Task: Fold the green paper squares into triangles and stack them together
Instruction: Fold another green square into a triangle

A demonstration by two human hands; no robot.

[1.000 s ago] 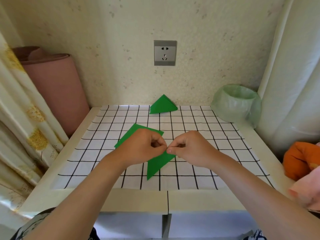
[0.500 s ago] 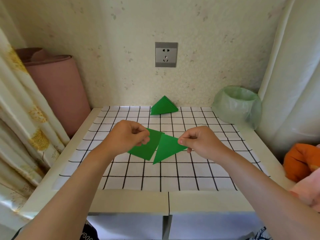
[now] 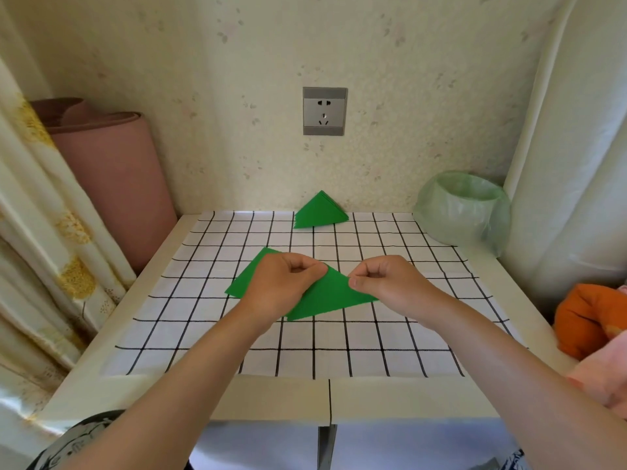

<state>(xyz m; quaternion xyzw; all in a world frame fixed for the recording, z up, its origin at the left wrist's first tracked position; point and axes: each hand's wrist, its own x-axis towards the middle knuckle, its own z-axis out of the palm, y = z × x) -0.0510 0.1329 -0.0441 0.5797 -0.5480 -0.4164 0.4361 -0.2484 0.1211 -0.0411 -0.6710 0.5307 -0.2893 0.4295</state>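
A green paper folded into a triangle (image 3: 327, 295) is held just above the checked mat (image 3: 390, 334) at mid-table. My left hand (image 3: 283, 288) pinches its upper left corner. My right hand (image 3: 386, 283) pinches its right edge. Under my left hand lies a flat green paper (image 3: 249, 278), partly hidden by the hand and the triangle. A stack of folded green triangles (image 3: 319, 212) rests at the far edge of the mat, against the wall.
A bin lined with a pale green bag (image 3: 463, 212) stands at the back right corner. A pink roll (image 3: 108, 171) leans at the left by a curtain. Orange and pink cloth (image 3: 597, 320) lies off the right edge. A wall socket (image 3: 324, 111) sits above the stack.
The triangle came up off the mat, then lowered toward it again. My hands moved apart, each keeping its pinch, and the triangle now overlaps the flat paper.
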